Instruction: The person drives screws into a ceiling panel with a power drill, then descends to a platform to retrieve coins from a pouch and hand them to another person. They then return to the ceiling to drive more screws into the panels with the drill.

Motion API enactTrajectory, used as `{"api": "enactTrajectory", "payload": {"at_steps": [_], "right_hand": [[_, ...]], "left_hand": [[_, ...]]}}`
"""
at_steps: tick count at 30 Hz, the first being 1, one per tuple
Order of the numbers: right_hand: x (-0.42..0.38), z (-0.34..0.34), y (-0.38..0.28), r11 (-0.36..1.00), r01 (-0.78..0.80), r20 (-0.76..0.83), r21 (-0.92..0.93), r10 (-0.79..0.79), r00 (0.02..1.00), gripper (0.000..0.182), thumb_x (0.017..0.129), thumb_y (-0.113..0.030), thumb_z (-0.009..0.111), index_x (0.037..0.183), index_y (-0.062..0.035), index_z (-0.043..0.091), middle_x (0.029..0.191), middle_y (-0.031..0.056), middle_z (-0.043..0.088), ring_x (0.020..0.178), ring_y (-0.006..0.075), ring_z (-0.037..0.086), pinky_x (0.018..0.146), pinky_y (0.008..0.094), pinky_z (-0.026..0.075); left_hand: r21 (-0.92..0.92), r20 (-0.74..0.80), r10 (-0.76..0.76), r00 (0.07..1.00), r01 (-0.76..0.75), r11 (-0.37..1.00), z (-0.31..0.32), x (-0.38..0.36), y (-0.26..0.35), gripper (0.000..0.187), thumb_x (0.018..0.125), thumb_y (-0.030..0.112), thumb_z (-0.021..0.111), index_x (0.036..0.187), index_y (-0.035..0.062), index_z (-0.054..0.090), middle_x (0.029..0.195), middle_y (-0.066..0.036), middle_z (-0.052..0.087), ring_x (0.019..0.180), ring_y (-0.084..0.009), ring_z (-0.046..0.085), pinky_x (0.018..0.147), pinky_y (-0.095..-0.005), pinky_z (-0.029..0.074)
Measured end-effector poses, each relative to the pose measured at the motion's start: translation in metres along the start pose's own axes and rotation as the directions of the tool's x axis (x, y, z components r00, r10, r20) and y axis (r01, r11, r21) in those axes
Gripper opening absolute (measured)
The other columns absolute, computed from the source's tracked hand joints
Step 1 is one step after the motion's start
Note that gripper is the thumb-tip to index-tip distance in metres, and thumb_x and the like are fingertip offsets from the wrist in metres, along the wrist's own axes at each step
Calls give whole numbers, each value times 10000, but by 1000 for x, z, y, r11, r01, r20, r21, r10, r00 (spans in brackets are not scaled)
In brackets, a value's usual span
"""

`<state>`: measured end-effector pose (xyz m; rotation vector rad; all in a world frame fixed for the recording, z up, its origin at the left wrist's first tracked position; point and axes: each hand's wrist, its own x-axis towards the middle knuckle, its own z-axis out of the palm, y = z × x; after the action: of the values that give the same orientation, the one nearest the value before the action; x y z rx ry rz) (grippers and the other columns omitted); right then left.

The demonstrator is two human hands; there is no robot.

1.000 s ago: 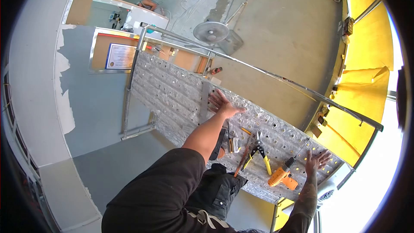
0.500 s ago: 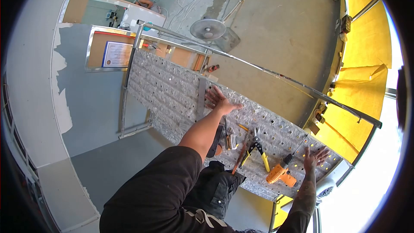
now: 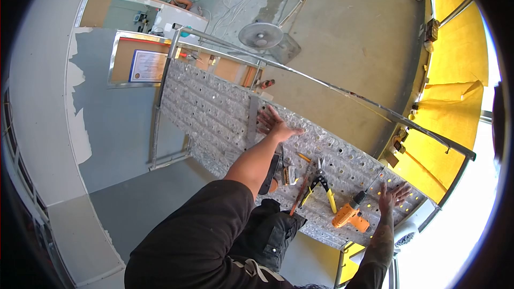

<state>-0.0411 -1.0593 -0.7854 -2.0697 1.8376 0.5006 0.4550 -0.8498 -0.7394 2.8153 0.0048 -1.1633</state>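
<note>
Two hands lie flat on the platform (image 3: 209,101), fingers spread and released rather than clenched. The platform's long axis slants from its left end, by the grey wall (image 3: 115,123), down to its right end near the yellow sheet (image 3: 455,91). The left hand (image 3: 277,127) rests against the far edge at about mid-length, fingers towards the left end and just beside a grey strip (image 3: 252,118), thumb out the other way. The right hand (image 3: 393,198) is near the far right corner, its fingers aimed at the right end.

The orange drill (image 3: 348,217) lies on its side in the right half, nearer the near edge, just beside the right wrist. Its long bit (image 3: 375,179) points at the far edge and its grip slants towards the right end. Left of it are snips (image 3: 321,182), blades towards the far edge, yellow handles splayed towards the near edge. A reddish stick (image 3: 300,195) lies across the platform beside them, its near end by the person's leg (image 3: 267,241). A pencil (image 3: 304,157) sits above the stick, and a small metal tool (image 3: 289,175), too small to identify, lies to its left.

The left forearm (image 3: 254,163) crosses in front of part of the platform. A rail (image 3: 326,88) runs along beyond the far edge, in front of the floor (image 3: 348,37), where a fan (image 3: 261,36) stands.
</note>
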Motion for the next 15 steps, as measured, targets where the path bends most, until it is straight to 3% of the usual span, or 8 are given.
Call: {"api": "enactTrajectory", "payload": {"at_steps": [15], "right_hand": [[2, 0, 2, 999, -21, 35, -39, 22, 999, 1071, 876, -682, 512, 1551, -146, -123, 1591, 221, -201, 1464, 412, -195, 1130, 631, -73]], "left_hand": [[19, -14, -8, 1000, 8, 1000, 6, 5, -4, 1626, 512, 679, 852, 1446, 115, -353, 1513, -288, -332, 1397, -470, -313, 1075, -709, -91]]}}
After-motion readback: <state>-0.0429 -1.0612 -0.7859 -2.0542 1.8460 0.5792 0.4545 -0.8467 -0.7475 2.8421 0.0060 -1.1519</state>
